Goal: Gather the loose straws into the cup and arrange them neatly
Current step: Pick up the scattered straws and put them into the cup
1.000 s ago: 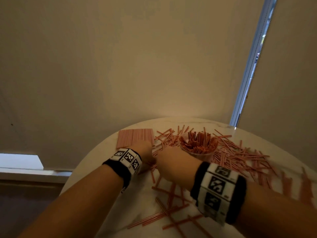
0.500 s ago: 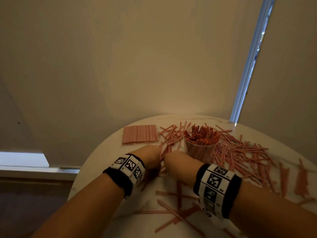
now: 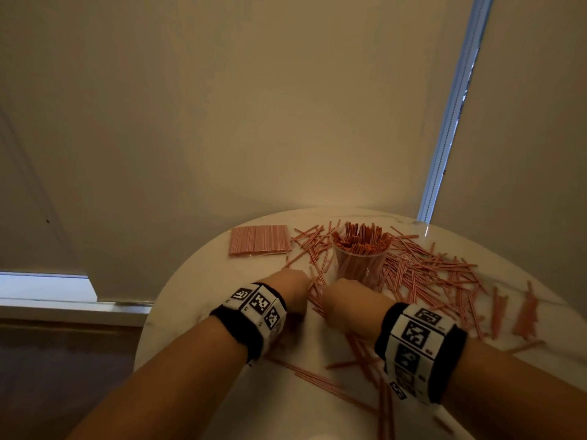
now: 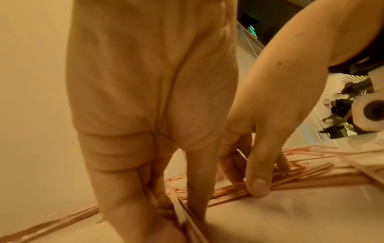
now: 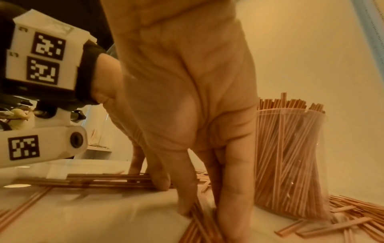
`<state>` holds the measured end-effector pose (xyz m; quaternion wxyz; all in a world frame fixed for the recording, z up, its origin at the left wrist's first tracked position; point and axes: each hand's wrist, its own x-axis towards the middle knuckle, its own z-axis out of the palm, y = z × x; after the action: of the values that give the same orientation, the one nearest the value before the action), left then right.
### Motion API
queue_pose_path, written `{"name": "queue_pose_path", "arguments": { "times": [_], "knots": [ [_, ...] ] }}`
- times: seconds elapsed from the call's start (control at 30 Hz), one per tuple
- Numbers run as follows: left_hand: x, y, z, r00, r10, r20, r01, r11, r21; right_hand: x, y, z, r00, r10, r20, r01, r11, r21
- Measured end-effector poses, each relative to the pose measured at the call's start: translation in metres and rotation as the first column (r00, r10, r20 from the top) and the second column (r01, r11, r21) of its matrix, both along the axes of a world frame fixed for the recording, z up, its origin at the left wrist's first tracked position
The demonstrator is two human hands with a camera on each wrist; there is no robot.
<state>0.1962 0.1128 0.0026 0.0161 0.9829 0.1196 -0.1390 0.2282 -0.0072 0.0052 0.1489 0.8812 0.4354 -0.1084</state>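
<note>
A clear plastic cup [image 3: 360,265] packed with upright red-and-white straws stands mid-table. Loose straws [image 3: 428,274] lie scattered around it, mostly to its right. Both hands are down on the table just in front of the cup, close together. My left hand [image 3: 293,289] pinches one end of a small bundle of straws [image 4: 182,212] between thumb and fingers. My right hand [image 3: 344,296] pinches the other end of the bundle [image 5: 199,220] against the tabletop, beside the cup [image 5: 290,156]. The fingertips are hidden in the head view.
A flat clear packet of straws [image 3: 260,239] lies at the table's back left. The round white table [image 3: 197,281] ends close on the left, with a wall behind. More loose straws [image 3: 320,379] lie near my forearms.
Both hands have stayed close together in front of the cup and have drawn straws under them into a bundle. The head view has shifted, so the table sits further right.
</note>
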Motion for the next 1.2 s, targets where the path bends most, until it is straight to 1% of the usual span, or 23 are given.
{"name": "queue_pose_path", "arguments": {
  "times": [0.1,0.17,0.23,0.33,0.43,0.47,0.5,0.53,0.57,0.6,0.63,0.67,0.77,0.83,0.9,0.93,0.97,1.03,1.07,1.1,1.13,1.2],
  "knots": [
    [0.003,-0.012,-0.004,1.000,-0.021,-0.014,0.021,0.999,0.040,-0.001,0.000,-0.002,0.999,0.036,0.010,-0.037,0.999,0.024],
    [0.003,-0.017,-0.004,1.000,0.007,-0.024,-0.006,0.999,0.036,-0.003,-0.002,-0.004,1.000,0.017,0.002,-0.017,1.000,0.024],
    [0.003,-0.017,-0.001,0.998,0.047,-0.029,-0.047,0.999,-0.004,-0.006,-0.005,-0.005,1.000,-0.023,-0.013,0.023,1.000,-0.002],
    [-0.004,-0.011,0.008,0.995,0.098,-0.033,-0.100,0.992,-0.070,-0.006,-0.015,-0.002,0.996,-0.073,-0.057,0.074,0.997,0.019],
    [-0.011,0.001,0.010,0.985,0.170,-0.019,-0.170,0.966,-0.194,-0.002,-0.026,0.012,0.992,-0.089,-0.086,0.091,0.996,0.014],
    [-0.013,0.006,0.009,0.976,0.216,0.004,-0.207,0.942,-0.264,0.000,-0.029,0.018,0.992,-0.090,-0.088,0.091,0.996,0.009],
    [-0.014,0.010,0.007,0.962,0.271,0.033,-0.242,0.902,-0.358,0.001,-0.032,0.023,0.992,-0.090,-0.084,0.091,0.996,0.015],
    [-0.014,0.013,0.004,0.942,0.333,0.054,-0.270,0.839,-0.472,0.003,-0.034,0.027,0.992,-0.093,-0.084,0.097,0.994,0.041],
    [-0.013,0.015,0.000,0.916,0.398,0.059,-0.287,0.748,-0.598,0.005,-0.037,0.031,0.990,-0.104,-0.096,0.113,0.990,0.089],
    [-0.014,0.014,-0.002,0.887,0.460,0.046,-0.295,0.639,-0.711,0.007,-0.038,0.035,0.986,-0.119,-0.114,0.134,0.981,0.141],
    [-0.014,0.013,-0.003,0.862,0.507,0.029,-0.292,0.542,-0.788,0.009,-0.039,0.038,0.982,-0.136,-0.134,0.159,0.969,0.186],
    [-0.013,0.013,-0.004,0.840,0.541,0.025,-0.281,0.475,-0.834,0.010,-0.039,0.041,0.976,-0.157,-0.153,0.189,0.957,0.222],
    [-0.010,0.006,-0.004,0.763,0.646,0.030,-0.248,0.335,-0.909,0.011,-0.040,0.049,0.953,-0.217,-0.213,0.281,0.894,0.348],
    [-0.010,-0.003,0.002,0.713,0.702,-0.003,-0.220,0.219,-0.951,0.011,-0.039,0.052,0.942,-0.227,-0.246,0.315,0.851,0.420],
    [-0.010,-0.011,0.009,0.709,0.703,-0.058,-0.185,0.106,-0.977,0.008,-0.036,0.053,0.947,-0.230,-0.225,0.311,0.831,0.461],
    [-0.008,-0.015,0.011,0.721,0.690,-0.065,-0.162,0.077,-0.984,0.007,-0.033,0.053,0.949,-0.235,-0.208,0.308,0.821,0.481],
    [-0.007,-0.019,0.013,0.737,0.674,-0.050,-0.138,0.077,-0.987,0.006,-0.029,0.053,0.950,-0.236,-0.203,0.308,0.805,0.508],
    [-0.004,-0.027,0.014,0.769,0.639,0.019,-0.071,0.114,-0.991,0.003,-0.020,0.051,0.959,-0.207,-0.191,0.279,0.795,0.539],
    [-0.001,-0.031,0.013,0.770,0.636,0.052,-0.036,0.123,-0.992,0.000,-0.016,0.051,0.968,-0.187,-0.166,0.248,0.803,0.542],
    [0.002,-0.033,0.013,0.752,0.655,0.072,-0.018,0.130,-0.991,-0.001,-0.012,0.051,0.976,-0.169,-0.138,0.218,0.804,0.553],
    [0.005,-0.033,0.012,0.721,0.688,0.085,-0.018,0.141,-0.990,-0.002,-0.010,0.050,0.980,-0.158,-0.124,0.201,0.789,0.581],
    [0.008,-0.030,0.012,0.653,0.753,0.085,-0.038,0.144,-0.989,-0.003,-0.009,0.048,0.977,-0.139,-0.160,0.210,0.731,0.649]
  ]
}}
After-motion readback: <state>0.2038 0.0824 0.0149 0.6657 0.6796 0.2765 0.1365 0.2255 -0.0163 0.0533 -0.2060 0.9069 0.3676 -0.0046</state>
